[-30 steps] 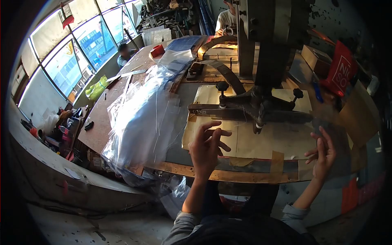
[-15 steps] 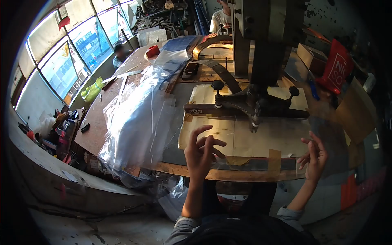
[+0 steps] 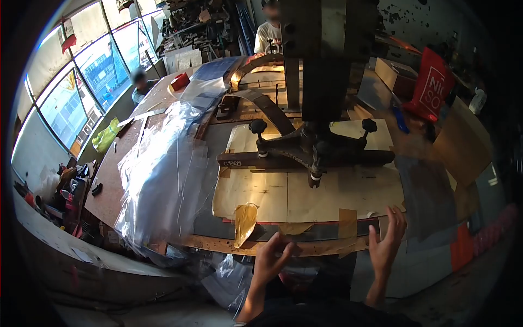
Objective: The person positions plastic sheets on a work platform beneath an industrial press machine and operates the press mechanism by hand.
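Observation:
My left hand (image 3: 268,259) is at the front edge of the work table, its fingers loosely bent to the right and the thumb apart from them; I see nothing held. Just beyond it a strip of brown tape (image 3: 245,223) hangs over the front of a tan sheet-covered board (image 3: 343,188). My right hand (image 3: 388,240) is open at the board's front right corner, fingers stretched up and thumb apart. Between the hands another brown tape strip (image 3: 347,226) runs over the edge. Above the board stands a dark metal press head (image 3: 313,144) with a crossbar and two knobs.
Clear plastic sheets (image 3: 163,180) are heaped on the table's left side. At the right are a red bag (image 3: 430,87), a cardboard box (image 3: 395,76) and brown board (image 3: 463,141). One person (image 3: 267,35) is behind the press, another (image 3: 141,84) by the windows.
My left hand has come down towards the table's front edge, uncovering the brown tape strip. The right hand has turned its fingers upward by the board's corner. The whole view has shifted.

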`<state>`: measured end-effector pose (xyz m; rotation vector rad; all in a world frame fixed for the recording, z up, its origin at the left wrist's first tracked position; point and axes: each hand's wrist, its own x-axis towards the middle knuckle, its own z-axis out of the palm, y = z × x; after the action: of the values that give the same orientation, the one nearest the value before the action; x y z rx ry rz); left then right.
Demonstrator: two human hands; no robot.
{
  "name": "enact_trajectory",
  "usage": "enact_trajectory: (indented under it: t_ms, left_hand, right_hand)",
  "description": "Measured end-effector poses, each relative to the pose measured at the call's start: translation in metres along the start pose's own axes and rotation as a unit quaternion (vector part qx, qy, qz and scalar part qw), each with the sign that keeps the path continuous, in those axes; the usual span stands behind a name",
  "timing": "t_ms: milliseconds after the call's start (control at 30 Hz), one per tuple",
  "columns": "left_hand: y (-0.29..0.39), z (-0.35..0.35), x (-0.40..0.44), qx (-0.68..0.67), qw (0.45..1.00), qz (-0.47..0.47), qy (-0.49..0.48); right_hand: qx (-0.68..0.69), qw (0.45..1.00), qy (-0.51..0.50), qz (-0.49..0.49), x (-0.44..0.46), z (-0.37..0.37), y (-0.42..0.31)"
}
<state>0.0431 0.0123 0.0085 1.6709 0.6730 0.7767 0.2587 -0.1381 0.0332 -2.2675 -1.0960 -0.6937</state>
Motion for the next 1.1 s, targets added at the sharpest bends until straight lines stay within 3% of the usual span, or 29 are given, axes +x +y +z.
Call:
enact_trajectory:
  t_ms: [100,167,267,367,500,633,867,1100]
  left_hand:
    - [0.0,0.018,0.004,0.037,0.999,0.006,-0.024]
    - [0.003,0.026,0.006,0.088,0.994,0.058,-0.04]
    - [0.002,0.037,0.003,0.057,0.992,0.103,-0.039]
    - [-0.005,0.036,-0.004,0.049,0.994,0.088,-0.049]
    - [0.004,0.038,-0.002,0.039,0.986,0.157,-0.036]
    - [0.014,0.038,-0.001,0.064,0.983,0.16,-0.057]
    - [0.015,0.044,0.002,0.123,0.967,0.214,-0.065]
    - [0.009,0.049,-0.008,0.09,0.98,0.17,-0.047]
  right_hand:
    - [0.266,0.964,-0.011,-0.028,-0.016,0.0,-0.039]
    - [0.298,0.946,-0.066,-0.112,-0.021,-0.002,-0.059]
    - [0.336,0.933,-0.096,-0.085,-0.021,0.004,-0.065]
    - [0.339,0.928,-0.086,-0.126,-0.018,0.006,-0.058]
    - [0.337,0.921,-0.083,-0.178,-0.015,0.008,-0.049]
    - [0.383,0.912,-0.067,-0.132,-0.007,0.001,-0.048]
    - [0.351,0.922,-0.035,-0.16,-0.008,0.001,-0.042]
    - [0.35,0.928,-0.009,-0.128,-0.017,0.012,-0.044]
